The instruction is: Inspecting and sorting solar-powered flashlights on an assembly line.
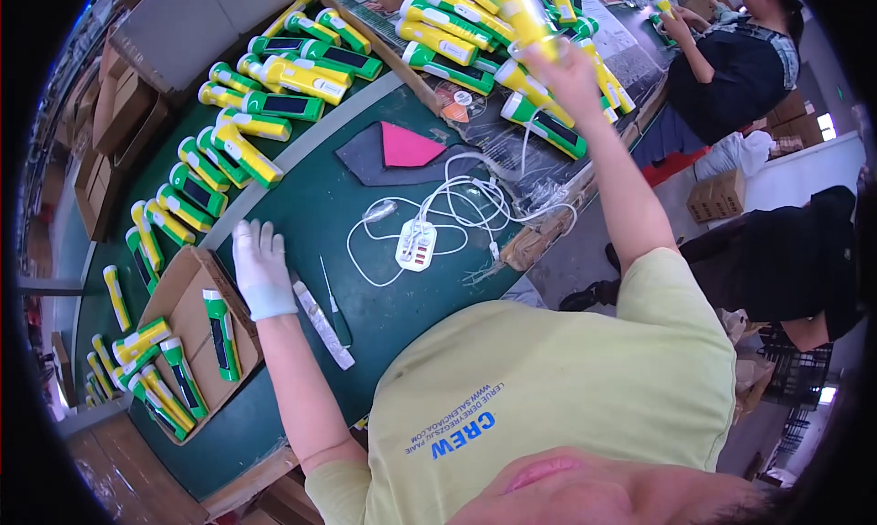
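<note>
My left hand [260,265], in a white glove, lies on the green table with its fingers stretched out and nothing in it. It is close to the corner of an open cardboard box [212,267] and a row of green and yellow flashlights [240,150]. Far to the right, my bare right hand [562,75] is closed around the end of a yellow flashlight [523,11], which is smeared by motion. Below that hand are more flashlights, among them a green one with a dark panel [546,127]. A screwdriver [336,310] and a flat, whitish strip-like tool [322,326] lie right of my left hand.
A white multi-port USB charger [416,244] with tangled white cables [475,205] sits mid-table. Behind it lie a grey cloth [361,153] and a pink piece [409,146]. Several flashlights fill the cardboard box. A co-worker [740,68] holds a flashlight at far right; another person [776,260] stands nearer.
</note>
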Demonstrator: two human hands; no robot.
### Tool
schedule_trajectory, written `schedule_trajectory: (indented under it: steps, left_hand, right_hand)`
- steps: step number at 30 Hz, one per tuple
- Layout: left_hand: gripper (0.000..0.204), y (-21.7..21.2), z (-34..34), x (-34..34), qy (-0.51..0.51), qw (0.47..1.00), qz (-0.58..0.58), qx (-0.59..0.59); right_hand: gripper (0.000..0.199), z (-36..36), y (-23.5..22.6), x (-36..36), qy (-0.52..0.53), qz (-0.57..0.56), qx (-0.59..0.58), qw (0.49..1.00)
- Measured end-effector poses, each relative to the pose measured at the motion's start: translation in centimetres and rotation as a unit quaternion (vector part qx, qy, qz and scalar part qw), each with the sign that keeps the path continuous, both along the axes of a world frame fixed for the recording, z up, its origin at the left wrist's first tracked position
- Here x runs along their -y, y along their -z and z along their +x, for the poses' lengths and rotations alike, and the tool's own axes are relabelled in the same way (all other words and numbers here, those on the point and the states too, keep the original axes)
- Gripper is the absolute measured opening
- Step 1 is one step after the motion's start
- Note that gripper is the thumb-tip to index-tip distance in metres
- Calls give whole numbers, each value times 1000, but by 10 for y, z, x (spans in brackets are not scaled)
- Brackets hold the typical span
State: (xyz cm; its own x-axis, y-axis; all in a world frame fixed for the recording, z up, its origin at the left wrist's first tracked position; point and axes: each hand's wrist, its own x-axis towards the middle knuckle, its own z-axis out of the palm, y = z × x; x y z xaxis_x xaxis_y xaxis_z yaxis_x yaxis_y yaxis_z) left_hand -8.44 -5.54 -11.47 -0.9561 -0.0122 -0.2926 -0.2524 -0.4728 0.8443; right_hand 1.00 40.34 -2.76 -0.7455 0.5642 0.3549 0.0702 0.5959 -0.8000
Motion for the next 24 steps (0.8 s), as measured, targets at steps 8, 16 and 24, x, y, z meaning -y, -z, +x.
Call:
schedule_trajectory:
  steps: [8, 16, 24]
  left_hand:
    - [68, 39, -100, 8, -39, 995, -92, -9]
    - [67, 55, -169, -22, 89, 906, -412, 27]
    - [64, 32, -149, -62, 72, 979, -169, 90]
  right_hand:
    - [69, 9, 11, -108, 223, 248, 324, 885]
    - [62, -28, 23, -146, 244, 201, 323, 892]
    - [38, -27, 19, -128, 171, 214, 88, 958]
